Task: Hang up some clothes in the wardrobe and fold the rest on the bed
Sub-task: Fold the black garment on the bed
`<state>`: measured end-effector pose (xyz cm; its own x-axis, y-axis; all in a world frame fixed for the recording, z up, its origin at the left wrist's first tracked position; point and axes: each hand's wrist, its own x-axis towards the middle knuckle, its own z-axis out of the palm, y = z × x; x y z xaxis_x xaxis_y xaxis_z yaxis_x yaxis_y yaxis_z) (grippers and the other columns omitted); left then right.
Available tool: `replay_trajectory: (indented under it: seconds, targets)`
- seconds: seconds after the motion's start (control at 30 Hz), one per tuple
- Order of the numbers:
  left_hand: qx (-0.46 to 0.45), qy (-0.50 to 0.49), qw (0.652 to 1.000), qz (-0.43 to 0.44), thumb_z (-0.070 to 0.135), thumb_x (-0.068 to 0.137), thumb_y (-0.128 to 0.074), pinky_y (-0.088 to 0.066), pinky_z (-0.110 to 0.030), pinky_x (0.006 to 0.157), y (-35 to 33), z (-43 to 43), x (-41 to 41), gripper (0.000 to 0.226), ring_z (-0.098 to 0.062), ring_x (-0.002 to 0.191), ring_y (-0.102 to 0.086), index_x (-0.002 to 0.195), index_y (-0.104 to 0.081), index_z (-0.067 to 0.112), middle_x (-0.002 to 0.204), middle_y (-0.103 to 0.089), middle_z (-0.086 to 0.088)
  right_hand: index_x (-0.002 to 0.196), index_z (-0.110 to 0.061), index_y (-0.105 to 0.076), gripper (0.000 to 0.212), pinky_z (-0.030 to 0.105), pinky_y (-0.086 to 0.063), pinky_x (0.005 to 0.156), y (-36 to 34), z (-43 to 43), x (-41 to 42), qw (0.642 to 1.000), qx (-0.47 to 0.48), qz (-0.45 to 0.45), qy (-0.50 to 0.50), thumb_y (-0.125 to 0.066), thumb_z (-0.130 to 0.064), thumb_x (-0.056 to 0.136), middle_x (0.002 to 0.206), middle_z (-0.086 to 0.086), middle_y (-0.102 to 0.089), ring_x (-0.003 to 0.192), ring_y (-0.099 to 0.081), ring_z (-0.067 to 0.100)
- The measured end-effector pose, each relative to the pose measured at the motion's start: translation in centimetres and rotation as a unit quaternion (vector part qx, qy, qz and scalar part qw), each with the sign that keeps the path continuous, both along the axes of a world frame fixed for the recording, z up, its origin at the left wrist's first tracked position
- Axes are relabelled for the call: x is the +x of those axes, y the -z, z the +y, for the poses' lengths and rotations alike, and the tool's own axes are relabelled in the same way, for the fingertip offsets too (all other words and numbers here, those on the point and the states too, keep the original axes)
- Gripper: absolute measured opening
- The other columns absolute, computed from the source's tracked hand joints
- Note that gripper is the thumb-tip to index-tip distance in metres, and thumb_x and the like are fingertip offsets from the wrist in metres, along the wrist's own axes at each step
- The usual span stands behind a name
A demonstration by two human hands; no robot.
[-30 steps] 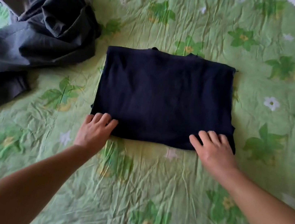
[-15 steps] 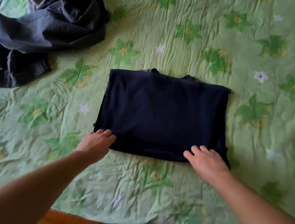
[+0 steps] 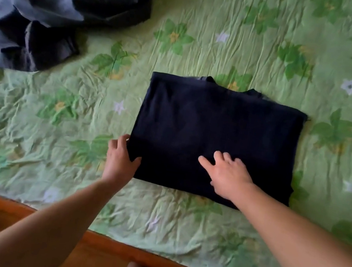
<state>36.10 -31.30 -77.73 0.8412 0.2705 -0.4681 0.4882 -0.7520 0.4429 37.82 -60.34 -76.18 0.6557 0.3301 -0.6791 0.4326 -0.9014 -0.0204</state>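
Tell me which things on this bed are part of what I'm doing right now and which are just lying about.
In the job:
dark blue shirt, folded flat
left hand, gripping its near left corner
right hand, resting open on top

Lying about:
heap of grey clothes at the far left, untouched
green flowered sheet
wooden bed frame

No writing could be read.
The folded navy garment (image 3: 215, 134) showed no legible label, brand or number. The green bedsheet (image 3: 232, 16) carried only a printed pattern of leaves and flowers. The heap of grey clothes (image 3: 51, 14) was plain cloth, with no tag that could be made out.
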Motion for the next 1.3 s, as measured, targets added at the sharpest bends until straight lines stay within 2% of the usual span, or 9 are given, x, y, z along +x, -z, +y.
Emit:
replay_trajectory:
  seconds: [0.13, 0.27, 0.43, 0.57, 0.7, 0.83, 0.97, 1.1, 1.3]
  targets:
    - [-0.056, -0.058, 0.996, 0.029, 0.024, 0.080, -0.076, -0.052, -0.038, 0.084, 0.6, 1.1, 0.7, 0.055, -0.027, 0.100, -0.064, 0.126, -0.047, 0.019, 0.109, -0.063, -0.003, 0.126, -0.024, -0.046, 0.036, 0.042, -0.046, 0.080, -1.2, 6.6, 6.4, 0.994, 0.046, -0.095, -0.022, -0.055, -0.024, 0.092, 0.121, 0.005, -0.051, 0.111, -0.051, 0.028]
    - [-0.092, -0.095, 0.990, 0.046, 0.023, 0.079, -0.077, -0.056, -0.039, 0.078, 1.5, 2.3, 1.3, 0.050, -0.023, 0.085, -0.065, 0.120, -0.048, 0.017, 0.082, -0.058, 0.009, 0.146, -0.026, -0.031, 0.071, 0.046, -0.041, 0.094, -1.4, 13.8, 13.6, 0.970, 0.074, -0.167, -0.161, -0.059, -0.002, 0.085, 0.145, 0.014, -0.032, 0.129, -0.034, 0.034]
    - [-0.103, -0.064, 0.990, 0.073, 0.029, 0.077, -0.077, -0.047, -0.028, 0.069, 2.6, 3.4, 1.8, 0.032, -0.017, 0.083, -0.064, 0.102, -0.061, 0.015, 0.088, -0.066, 0.003, 0.146, -0.024, -0.039, 0.060, 0.066, -0.010, 0.117, 0.1, 18.8, 18.7, 0.937, -0.051, -0.180, -0.295, -0.064, -0.016, 0.091, 0.163, 0.012, -0.020, 0.153, -0.004, 0.036]
    - [-0.118, -0.047, 0.989, 0.071, 0.030, 0.076, -0.076, -0.042, -0.025, 0.057, 2.8, 3.8, 1.8, 0.025, -0.014, 0.073, -0.063, 0.093, -0.062, 0.018, 0.079, -0.064, 0.005, 0.135, -0.017, -0.048, 0.049, 0.072, -0.005, 0.115, 0.4, 19.2, 19.3, 0.922, -0.065, -0.188, -0.333, -0.064, -0.015, 0.088, 0.128, 0.005, -0.059, 0.135, -0.042, 0.029]
    - [-0.163, -0.047, 0.984, 0.061, 0.026, 0.076, -0.074, -0.056, -0.032, 0.064, 1.5, 3.2, 1.6, 0.018, -0.016, 0.071, -0.068, 0.087, -0.062, 0.019, 0.076, -0.067, 0.002, 0.129, -0.028, -0.049, 0.048, 0.066, -0.017, 0.111, -1.1, 18.6, 19.4, 0.936, -0.056, -0.174, -0.302, -0.058, -0.008, 0.086, 0.099, 0.002, -0.065, 0.111, -0.053, 0.028]
    - [-0.184, -0.030, 0.982, 0.032, 0.021, 0.078, -0.073, -0.049, -0.029, 0.058, -1.2, 0.8, 1.3, 0.017, -0.016, 0.064, -0.062, 0.086, -0.059, 0.019, 0.071, -0.063, 0.002, 0.111, -0.026, -0.068, 0.031, 0.061, -0.024, 0.107, -3.3, 16.0, 18.8, 0.931, -0.064, -0.189, -0.307, -0.059, -0.011, 0.086, 0.115, 0.003, -0.062, 0.119, -0.049, 0.027]
    - [-0.196, 0.017, 0.980, 0.012, 0.021, 0.076, -0.074, -0.046, -0.021, 0.056, -4.4, -4.7, 0.7, 0.020, -0.012, 0.064, -0.060, 0.090, -0.059, 0.016, 0.075, -0.063, 0.004, 0.129, -0.025, -0.055, 0.042, 0.057, -0.026, 0.108, -6.1, 9.2, 18.1, 0.938, -0.004, -0.214, -0.271, -0.053, -0.013, 0.089, 0.121, 0.010, -0.056, 0.121, -0.047, 0.030]
    - [-0.235, 0.056, 0.970, -0.003, 0.032, 0.070, -0.070, -0.049, -0.035, 0.062, -6.5, -12.9, -0.3, 0.032, -0.017, 0.063, -0.059, 0.093, -0.058, 0.013, 0.071, -0.062, 0.003, 0.127, -0.026, -0.051, 0.042, 0.052, -0.030, 0.104, -7.9, 0.4, 17.1, 0.950, 0.014, -0.208, -0.232, -0.050, -0.011, 0.089, 0.113, 0.009, -0.053, 0.116, -0.046, 0.030]
    - [-0.241, 0.114, 0.963, 0.025, 0.030, 0.078, -0.076, -0.035, -0.027, 0.064, -6.3, -25.6, -0.9, 0.033, -0.012, 0.070, -0.050, 0.088, -0.048, 0.017, 0.070, -0.052, 0.012, 0.127, -0.026, -0.045, 0.056, 0.048, -0.031, 0.104, -7.7, -11.5, 15.1, 0.952, -0.006, -0.235, -0.194, -0.051, 0.005, 0.081, 0.108, 0.007, -0.046, 0.113, -0.041, 0.030]
